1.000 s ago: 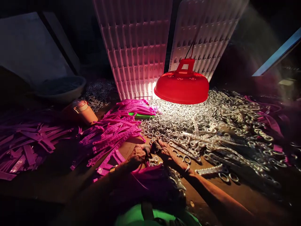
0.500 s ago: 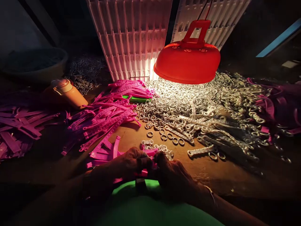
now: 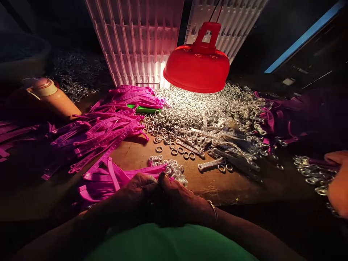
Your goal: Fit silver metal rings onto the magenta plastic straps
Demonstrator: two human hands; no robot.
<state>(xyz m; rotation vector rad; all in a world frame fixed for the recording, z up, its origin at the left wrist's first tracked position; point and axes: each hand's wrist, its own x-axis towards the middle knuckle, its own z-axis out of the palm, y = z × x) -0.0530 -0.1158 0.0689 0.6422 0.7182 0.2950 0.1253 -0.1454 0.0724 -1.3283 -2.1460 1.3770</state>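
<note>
At the near table edge my left hand (image 3: 133, 194) and my right hand (image 3: 179, 199) meet, fingers bent and pressed together at the tips. Deep shadow covers what is between them, so I cannot make it out. Just beyond my fingers lies a small heap of silvery rings and links (image 3: 175, 170). Pink strips (image 3: 111, 174), some looped, spread beside and behind my left hand. A pale braided link piece (image 3: 211, 164) and loose rings (image 3: 221, 168) rest on the table beyond my right hand.
A red lamp (image 3: 198, 69) hangs low over a large pile of metal rings (image 3: 190, 105). Left of it are a pink strip pile (image 3: 108, 123), a green object (image 3: 144, 109) and an orange bottle (image 3: 56, 98). Another person's hand (image 3: 338, 185) is at right, near metal rings (image 3: 317, 175).
The view has swung right, so the table things appear further left, and another person's hand has come into view. My hands have drawn closer together and lower, into shadow.
</note>
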